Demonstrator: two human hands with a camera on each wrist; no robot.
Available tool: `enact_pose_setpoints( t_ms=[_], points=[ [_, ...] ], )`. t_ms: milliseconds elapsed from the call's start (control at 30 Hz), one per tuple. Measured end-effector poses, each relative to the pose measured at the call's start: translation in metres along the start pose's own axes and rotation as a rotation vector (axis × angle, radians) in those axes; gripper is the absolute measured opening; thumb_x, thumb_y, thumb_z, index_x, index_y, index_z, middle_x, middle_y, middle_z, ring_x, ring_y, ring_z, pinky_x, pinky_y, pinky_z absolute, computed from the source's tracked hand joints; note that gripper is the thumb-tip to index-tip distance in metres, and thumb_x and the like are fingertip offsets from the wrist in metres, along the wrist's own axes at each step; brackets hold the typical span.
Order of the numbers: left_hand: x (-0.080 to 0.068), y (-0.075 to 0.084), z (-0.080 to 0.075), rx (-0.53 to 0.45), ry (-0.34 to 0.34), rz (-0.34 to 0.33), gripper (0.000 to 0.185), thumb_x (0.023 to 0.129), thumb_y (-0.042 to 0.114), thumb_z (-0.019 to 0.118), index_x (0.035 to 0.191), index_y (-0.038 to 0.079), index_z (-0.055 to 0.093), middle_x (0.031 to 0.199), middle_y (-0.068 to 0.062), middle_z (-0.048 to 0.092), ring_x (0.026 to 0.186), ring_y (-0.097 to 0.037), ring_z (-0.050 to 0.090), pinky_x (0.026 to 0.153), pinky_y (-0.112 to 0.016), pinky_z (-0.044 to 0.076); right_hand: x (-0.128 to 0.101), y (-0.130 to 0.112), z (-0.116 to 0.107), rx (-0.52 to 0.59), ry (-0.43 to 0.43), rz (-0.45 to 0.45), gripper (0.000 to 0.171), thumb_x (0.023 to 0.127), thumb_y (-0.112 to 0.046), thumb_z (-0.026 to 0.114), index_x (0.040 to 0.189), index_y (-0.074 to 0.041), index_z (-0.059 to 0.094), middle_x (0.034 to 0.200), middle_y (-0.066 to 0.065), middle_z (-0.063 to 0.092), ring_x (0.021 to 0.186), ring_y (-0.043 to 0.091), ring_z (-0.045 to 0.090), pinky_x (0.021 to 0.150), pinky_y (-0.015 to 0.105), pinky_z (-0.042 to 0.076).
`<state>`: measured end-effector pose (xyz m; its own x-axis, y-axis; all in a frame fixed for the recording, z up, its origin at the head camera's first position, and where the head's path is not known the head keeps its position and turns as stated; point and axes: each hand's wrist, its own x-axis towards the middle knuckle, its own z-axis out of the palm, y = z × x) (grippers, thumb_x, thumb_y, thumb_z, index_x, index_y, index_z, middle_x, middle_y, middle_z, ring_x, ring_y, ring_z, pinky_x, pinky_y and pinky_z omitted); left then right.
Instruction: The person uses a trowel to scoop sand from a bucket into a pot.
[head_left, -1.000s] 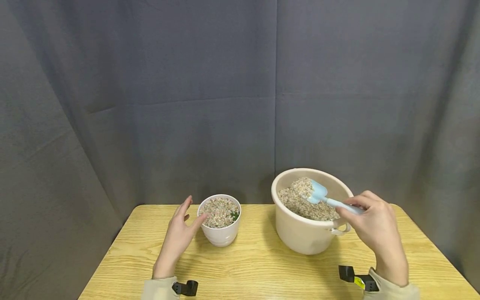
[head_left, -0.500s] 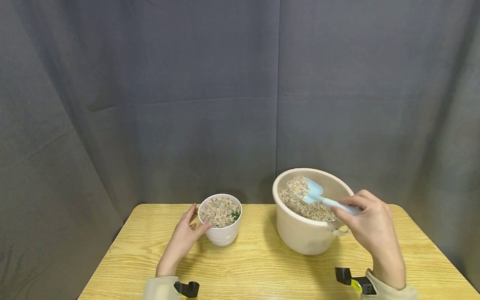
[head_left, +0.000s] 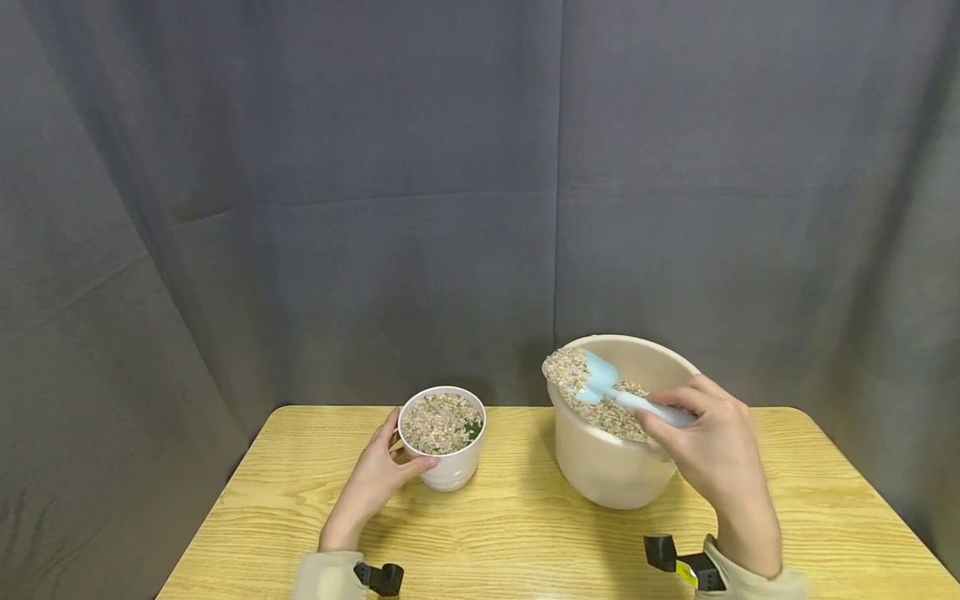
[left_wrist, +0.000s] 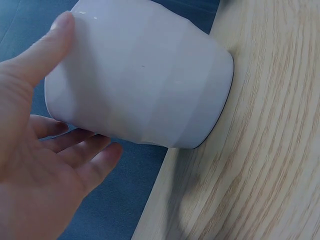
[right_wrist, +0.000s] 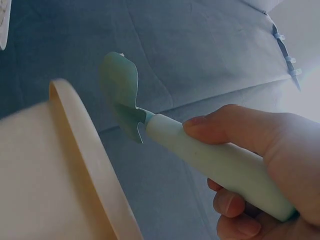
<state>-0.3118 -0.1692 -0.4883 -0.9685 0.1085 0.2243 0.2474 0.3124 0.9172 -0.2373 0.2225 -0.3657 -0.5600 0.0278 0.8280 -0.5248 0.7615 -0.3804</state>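
Observation:
A white flower pot [head_left: 452, 473] stands on the table, filled with pale gravel [head_left: 438, 423], with a dark green patch showing at its right inside edge. My left hand [head_left: 378, 477] holds the pot from its left, thumb on the near wall below the rim and fingers curved round the other side, as the left wrist view shows. In my right hand [head_left: 716, 442] I grip the handle of a light blue trowel [head_left: 602, 377], its blade heaped with gravel. The blade hangs over the left rim of a cream tub [head_left: 615, 479], which has more gravel inside.
The wood-grain table [head_left: 517, 542] carries both containers, with a gap of tabletop between pot and tub. A grey curtain [head_left: 420, 208] hangs right behind the table's back edge. Each wrist wears a black camera mount.
My left hand has moved right and closed round the pot. My right hand has carried the loaded trowel left, from above the tub's middle to its left rim.

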Motion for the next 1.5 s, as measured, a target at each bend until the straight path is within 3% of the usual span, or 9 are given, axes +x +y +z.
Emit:
enact_pose_setpoints(
  t_ms=[433,1133,1333,1500],
  points=[
    [0.0,0.001,0.002,0.009,0.006,-0.025,0.108,0.074,0.025,0.088,0.156,0.006,0.02,0.153,-0.023,0.027,0.138,-0.036,0.035,0.107,-0.041,0.042,0.004,-0.023,0.026,0.133,-0.029,-0.032,0.018,0.064,0.0,0.087,0.077,-0.008,0.077,0.074,-0.009,0.062,0.062,0.008,0.053,0.054,0.015,0.04],
    [0.001,0.002,0.009,-0.007,0.009,-0.021,0.104,0.075,0.023,0.087,0.156,0.01,0.023,0.152,-0.021,0.028,0.138,-0.036,0.035,0.106,-0.043,0.043,0.0,-0.039,0.07,0.13,-0.116,-0.095,0.016,0.066,-0.006,0.087,0.077,-0.009,0.076,0.074,-0.009,0.059,0.063,0.007,0.05,0.055,0.024,0.042],
    [-0.006,0.019,0.008,-0.032,-0.001,-0.025,0.101,0.077,0.014,0.085,0.155,0.005,0.021,0.152,-0.026,0.026,0.138,-0.04,0.033,0.107,-0.048,0.041,-0.003,-0.046,0.084,0.124,-0.153,-0.061,0.015,0.067,-0.009,0.087,0.077,-0.009,0.076,0.075,-0.008,0.058,0.065,0.009,0.051,0.061,0.029,0.042],
    [-0.014,0.039,0.007,-0.027,-0.014,-0.025,0.099,0.078,0.011,0.084,0.154,0.0,0.021,0.151,-0.028,0.026,0.138,-0.041,0.032,0.108,-0.049,0.04,-0.007,-0.048,0.097,0.101,-0.154,-0.098,0.016,0.065,-0.005,0.086,0.075,-0.008,0.075,0.073,-0.005,0.056,0.063,0.01,0.05,0.058,0.028,0.044]
  ],
)
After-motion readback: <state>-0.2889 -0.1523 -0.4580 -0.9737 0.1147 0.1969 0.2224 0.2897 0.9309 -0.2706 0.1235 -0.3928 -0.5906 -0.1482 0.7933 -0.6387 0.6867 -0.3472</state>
